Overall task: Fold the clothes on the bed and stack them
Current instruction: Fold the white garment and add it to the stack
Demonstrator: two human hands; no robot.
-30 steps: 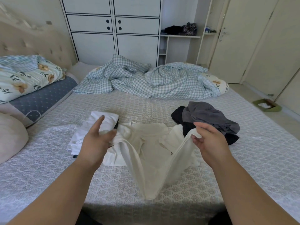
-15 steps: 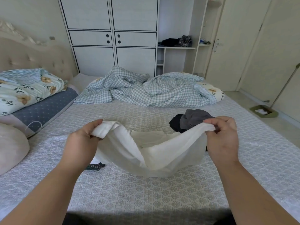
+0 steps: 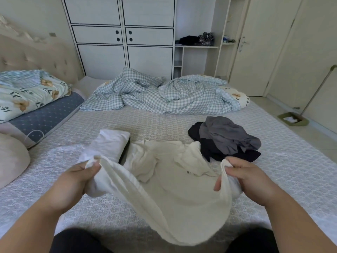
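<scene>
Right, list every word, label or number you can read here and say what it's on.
"BE...": small dark print on the cream shirt held by the left hand and right hand; the remaining letters are hidden by a fold.
Items on the wardrobe shelf: any labels too small to read.
No other text is visible.

There is only one view, from a camera on the person's head at the near edge of the bed (image 3: pixel 164 123), looking forward and down across it. Nearest the lens are both forearms and the cream garment (image 3: pixel 175 189); the checked duvet (image 3: pixel 164 94) lies mid-distance, and the white wardrobe (image 3: pixel 124 35) stands farthest off. The wide lens bends the room's edges.
</scene>
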